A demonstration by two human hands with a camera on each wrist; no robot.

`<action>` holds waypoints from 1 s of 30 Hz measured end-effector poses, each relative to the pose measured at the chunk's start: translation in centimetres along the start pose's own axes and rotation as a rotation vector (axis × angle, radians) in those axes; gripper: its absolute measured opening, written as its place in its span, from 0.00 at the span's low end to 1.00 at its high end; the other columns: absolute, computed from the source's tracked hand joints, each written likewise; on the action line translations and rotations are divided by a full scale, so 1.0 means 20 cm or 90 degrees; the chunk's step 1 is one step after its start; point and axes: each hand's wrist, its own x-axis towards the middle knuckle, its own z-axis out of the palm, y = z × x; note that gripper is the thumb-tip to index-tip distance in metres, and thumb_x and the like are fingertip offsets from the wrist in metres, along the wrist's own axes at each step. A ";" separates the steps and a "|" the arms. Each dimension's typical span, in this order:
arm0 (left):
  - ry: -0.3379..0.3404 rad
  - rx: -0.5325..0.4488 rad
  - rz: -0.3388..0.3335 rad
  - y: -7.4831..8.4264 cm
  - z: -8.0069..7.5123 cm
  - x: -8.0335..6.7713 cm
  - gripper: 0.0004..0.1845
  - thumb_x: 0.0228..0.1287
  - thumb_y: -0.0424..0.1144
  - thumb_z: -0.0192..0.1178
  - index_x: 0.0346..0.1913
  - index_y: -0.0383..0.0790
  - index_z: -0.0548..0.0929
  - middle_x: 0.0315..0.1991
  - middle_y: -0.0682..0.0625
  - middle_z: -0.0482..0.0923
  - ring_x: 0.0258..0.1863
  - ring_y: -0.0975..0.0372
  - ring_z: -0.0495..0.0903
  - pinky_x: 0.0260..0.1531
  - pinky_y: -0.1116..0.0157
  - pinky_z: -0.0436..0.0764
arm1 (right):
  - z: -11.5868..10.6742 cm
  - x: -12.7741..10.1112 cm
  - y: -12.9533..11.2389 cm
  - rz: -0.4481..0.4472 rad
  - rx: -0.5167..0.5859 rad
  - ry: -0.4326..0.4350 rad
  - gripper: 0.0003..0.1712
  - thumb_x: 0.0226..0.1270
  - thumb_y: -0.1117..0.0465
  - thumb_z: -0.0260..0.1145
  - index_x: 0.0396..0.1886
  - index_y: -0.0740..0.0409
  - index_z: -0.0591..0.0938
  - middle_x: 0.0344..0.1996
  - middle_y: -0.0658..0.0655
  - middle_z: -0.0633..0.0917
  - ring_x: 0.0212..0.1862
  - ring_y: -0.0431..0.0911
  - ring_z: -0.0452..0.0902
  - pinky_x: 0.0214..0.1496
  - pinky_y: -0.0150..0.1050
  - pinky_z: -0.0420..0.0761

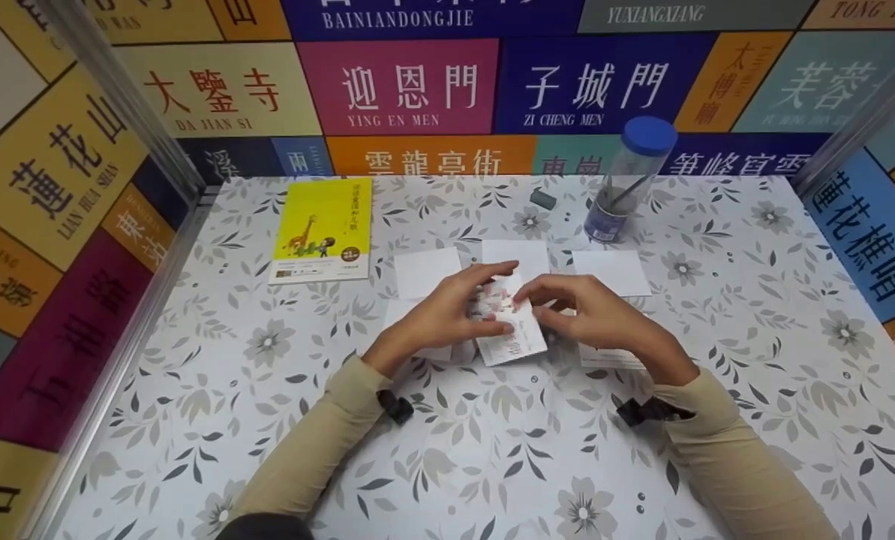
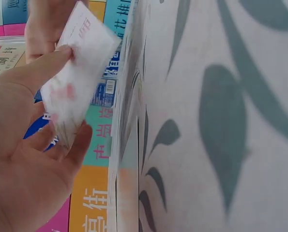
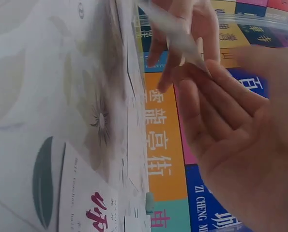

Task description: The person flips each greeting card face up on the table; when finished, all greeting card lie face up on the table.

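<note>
My left hand (image 1: 447,307) holds a white printed card (image 1: 518,337) with pink and red marks. In the left wrist view, its thumb lies on the card's face (image 2: 78,72) and its fingers are behind the lower end. My right hand (image 1: 586,307) is at the card's right edge, fingers gently bent and touching it. In the right wrist view, the card's corner meets those fingertips, while the blurred thumb stands apart from them. Around and beneath the hands, several white cards lie on the table, among them one at left (image 1: 421,271), one behind (image 1: 515,253) and one at right (image 1: 612,271).
A yellow book (image 1: 321,225) lies at the back left. Toward the back right stands a clear bottle (image 1: 631,180) with a blue lid and thin sticks inside. A small grey-green object (image 1: 543,198) lies beside it. Panels with printed signs (image 1: 398,86) border the floral-patterned table (image 1: 492,465).
</note>
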 end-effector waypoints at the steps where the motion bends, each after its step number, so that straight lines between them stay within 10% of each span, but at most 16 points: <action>1: -0.007 -0.005 -0.003 0.00 0.00 0.00 0.46 0.67 0.45 0.78 0.84 0.48 0.67 0.78 0.49 0.74 0.71 0.57 0.79 0.71 0.61 0.79 | 0.00 0.00 0.01 -0.002 -0.009 -0.004 0.17 0.81 0.67 0.62 0.58 0.47 0.89 0.52 0.49 0.92 0.54 0.46 0.89 0.54 0.39 0.88; 10: 0.005 -0.008 -0.077 0.00 0.00 0.00 0.30 0.68 0.34 0.75 0.72 0.45 0.81 0.46 0.47 0.85 0.40 0.62 0.90 0.46 0.67 0.90 | -0.01 0.00 0.04 0.014 -0.037 0.033 0.17 0.80 0.63 0.67 0.64 0.51 0.88 0.60 0.53 0.89 0.57 0.51 0.86 0.59 0.53 0.87; 15: 0.048 -0.010 -0.130 -0.01 0.00 0.00 0.20 0.65 0.36 0.78 0.57 0.41 0.84 0.36 0.48 0.85 0.36 0.63 0.88 0.41 0.68 0.88 | 0.00 -0.01 0.05 0.023 -0.090 -0.008 0.39 0.67 0.51 0.82 0.75 0.53 0.79 0.69 0.57 0.83 0.70 0.56 0.80 0.73 0.61 0.78; 22: 0.036 0.054 -0.094 -0.02 -0.01 -0.01 0.12 0.63 0.36 0.79 0.46 0.39 0.89 0.48 0.46 0.86 0.51 0.53 0.86 0.57 0.58 0.88 | 0.03 -0.02 0.05 0.044 -0.215 -0.100 0.46 0.57 0.49 0.87 0.73 0.58 0.80 0.67 0.61 0.81 0.71 0.58 0.76 0.76 0.60 0.75; 30: -0.153 0.122 -0.037 -0.02 -0.02 -0.03 0.28 0.57 0.43 0.84 0.61 0.46 0.88 0.64 0.53 0.85 0.70 0.57 0.77 0.79 0.55 0.68 | 0.03 -0.03 0.03 0.065 -0.230 -0.132 0.40 0.59 0.58 0.84 0.72 0.58 0.82 0.68 0.60 0.80 0.72 0.58 0.75 0.76 0.59 0.75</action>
